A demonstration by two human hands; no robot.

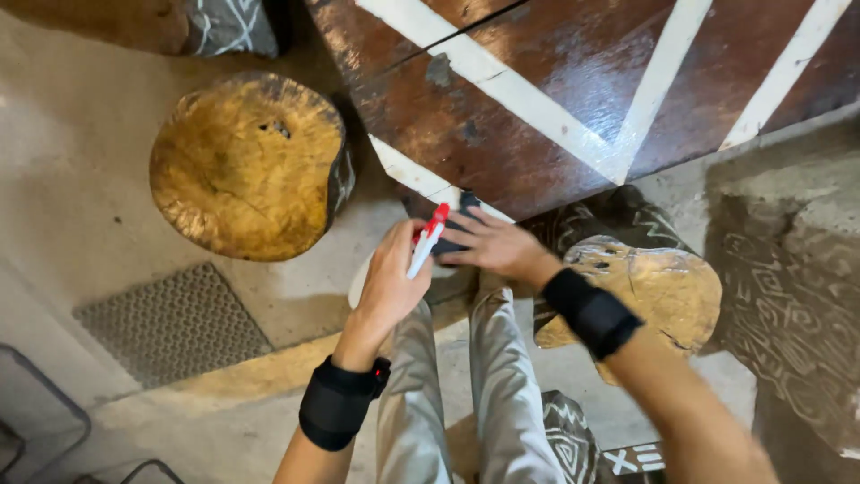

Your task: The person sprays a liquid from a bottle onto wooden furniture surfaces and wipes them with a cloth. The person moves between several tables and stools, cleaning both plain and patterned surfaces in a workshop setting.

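My left hand [391, 280] grips a white spray bottle with a red nozzle [430, 235], nozzle pointing up toward the table edge. My right hand [495, 246] lies flat with its fingers spread on a dark cloth [462, 208] at the near edge of a dark brown wooden table [537, 108] painted with white stripes. Both wrists carry black bands. My legs in light grey trousers [457, 385] show below the hands.
A round yellow-brown wooden stump stool [244, 166] stands left of the table. Another stump stool [658, 296] with patterned sides sits under my right forearm. A grey textured mat [170, 323] lies on the concrete floor at the lower left. A metal frame [54, 412] shows at the bottom left corner.
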